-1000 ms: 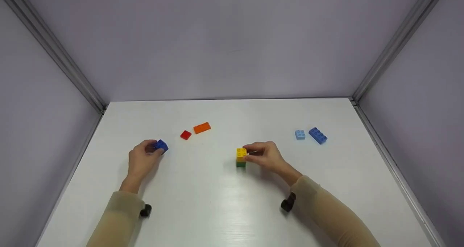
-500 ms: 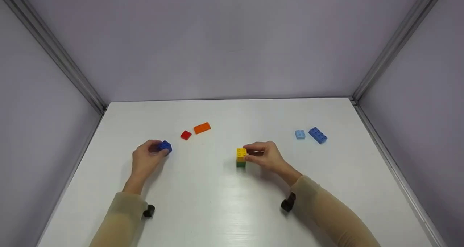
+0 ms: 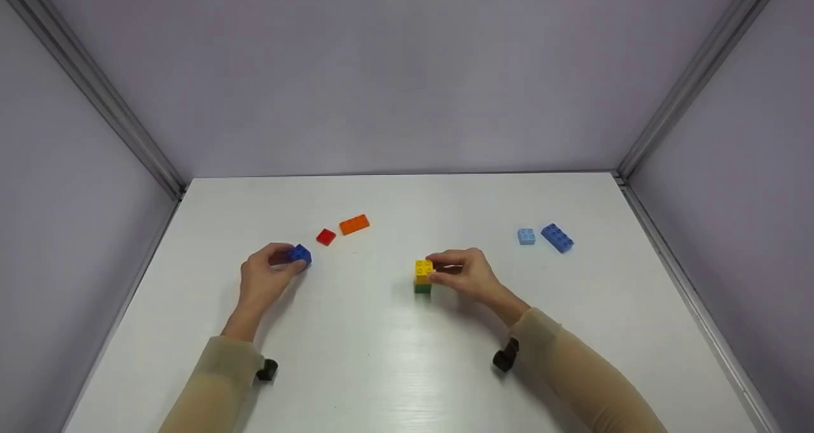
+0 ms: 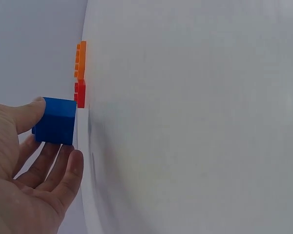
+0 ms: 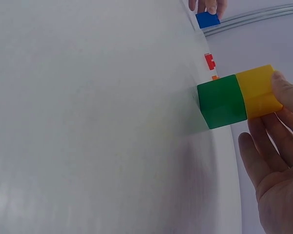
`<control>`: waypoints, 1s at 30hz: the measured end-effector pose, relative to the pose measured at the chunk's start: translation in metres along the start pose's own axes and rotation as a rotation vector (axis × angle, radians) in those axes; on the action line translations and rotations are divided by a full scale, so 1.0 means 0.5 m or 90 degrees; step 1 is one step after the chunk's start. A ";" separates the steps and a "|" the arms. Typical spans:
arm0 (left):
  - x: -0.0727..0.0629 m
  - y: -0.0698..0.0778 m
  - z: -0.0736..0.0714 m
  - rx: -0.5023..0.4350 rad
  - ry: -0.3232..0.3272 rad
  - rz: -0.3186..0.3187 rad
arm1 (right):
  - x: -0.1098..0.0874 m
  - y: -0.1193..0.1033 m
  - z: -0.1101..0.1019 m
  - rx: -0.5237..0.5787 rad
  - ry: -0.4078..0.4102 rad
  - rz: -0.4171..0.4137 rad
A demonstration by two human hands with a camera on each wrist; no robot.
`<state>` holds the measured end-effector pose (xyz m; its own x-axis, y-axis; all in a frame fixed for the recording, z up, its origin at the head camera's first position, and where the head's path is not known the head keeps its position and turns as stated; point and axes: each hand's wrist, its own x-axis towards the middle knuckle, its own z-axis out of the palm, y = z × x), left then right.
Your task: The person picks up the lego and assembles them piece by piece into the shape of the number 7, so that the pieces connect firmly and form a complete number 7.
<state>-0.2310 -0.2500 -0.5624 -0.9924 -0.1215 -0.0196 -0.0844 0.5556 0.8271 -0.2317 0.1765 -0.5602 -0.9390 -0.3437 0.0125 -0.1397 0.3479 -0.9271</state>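
Note:
My left hand point(image 3: 264, 280) pinches a dark blue toy brick point(image 3: 301, 255) between thumb and fingers. In the left wrist view that blue brick point(image 4: 57, 122) is held up off the table. Near the table's middle, my right hand point(image 3: 469, 274) grips a yellow brick point(image 3: 423, 271) by its right side. A green brick point(image 3: 423, 288) is joined beneath the yellow one, as the right wrist view also shows with the green brick point(image 5: 222, 101) towards the table. Whether the green brick touches the table is hard to tell.
A red brick point(image 3: 326, 236) and an orange brick point(image 3: 354, 224) lie just beyond the left hand on the white table point(image 3: 381, 369). Farther right lie a light blue brick point(image 3: 526, 236) and a longer blue brick point(image 3: 558, 238). Walls enclose the table's back and sides.
My left hand has moved a little to the right with the dark blue brick, which has turned slightly. The right hand and the yellow and green bricks have stayed in place.

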 end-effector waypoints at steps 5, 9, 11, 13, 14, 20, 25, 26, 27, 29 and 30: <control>-0.003 0.017 0.013 -0.010 -0.004 0.009 | -0.001 0.000 0.001 0.003 0.000 0.001; -0.004 0.028 0.021 -0.020 -0.009 0.016 | -0.002 0.000 0.000 0.004 -0.001 -0.002; -0.005 0.032 0.024 -0.028 -0.009 0.026 | -0.001 0.001 0.000 0.007 -0.003 -0.007; -0.006 0.036 0.027 -0.031 -0.009 0.034 | 0.000 0.002 0.001 0.011 -0.005 -0.011; -0.006 0.038 0.028 -0.033 -0.008 0.038 | 0.001 0.003 0.001 0.012 -0.005 -0.013; -0.013 0.054 0.039 -0.047 -0.013 0.035 | 0.000 0.005 0.001 0.013 0.000 -0.012; -0.024 0.068 0.050 -0.063 -0.020 0.050 | -0.004 0.002 0.003 0.004 0.003 -0.014; -0.025 0.071 0.052 -0.064 -0.021 0.057 | -0.004 0.003 0.003 0.003 0.005 -0.016; -0.027 0.074 0.055 -0.067 -0.023 0.062 | -0.004 0.003 0.003 0.003 0.005 -0.018; -0.028 0.079 0.059 -0.072 -0.026 0.069 | -0.003 0.003 0.004 0.005 0.005 -0.019; -0.029 0.082 0.060 -0.074 -0.028 0.072 | -0.003 0.002 0.004 0.006 0.004 -0.019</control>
<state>-0.2228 -0.2006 -0.5450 -0.9982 -0.0264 0.0545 0.0360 0.4639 0.8852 -0.2297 0.1755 -0.5620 -0.9366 -0.3480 0.0421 -0.1643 0.3298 -0.9296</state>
